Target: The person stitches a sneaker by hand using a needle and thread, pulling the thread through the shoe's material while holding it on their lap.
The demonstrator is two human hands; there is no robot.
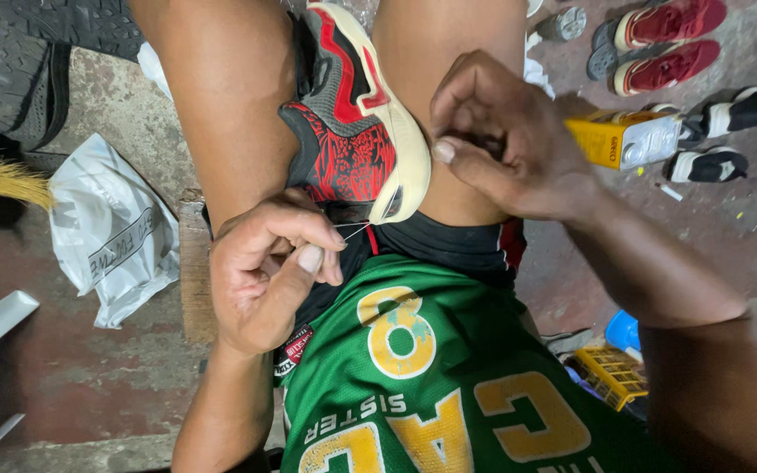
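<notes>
Thread (357, 230) is pinched between the thumb and forefinger of the left hand (269, 267), which is curled into a loose fist just below the shoe (357, 114). The left forearm is seen rising from the lower edge of the view, with the wrist bent slightly inward toward the shoe's heel. The thread is drawn taut from the fingertips to the cream sole edge (400, 188), a short span apart.

The shoe, red and black with a grey panel, is wedged between the bare knees, its sole turned to the right and its heel end nearest the body. The right hand (501, 140) is closed against the sole's edge, fingers bunched and thumb laid flat beside the rim; whether a needle is held in it cannot be told, as the fingertips are folded inward. The right forearm is brought in from the lower right, crossing over the thigh.

A green jersey (413, 385) with yellow lettering is seen below the hands. A white plastic bag (111, 232) lies on the floor at left, beside a wooden block (193, 263). A yellow tin (628, 138) stands behind the right hand, and several shoes (668, 44) are scattered at upper right.
</notes>
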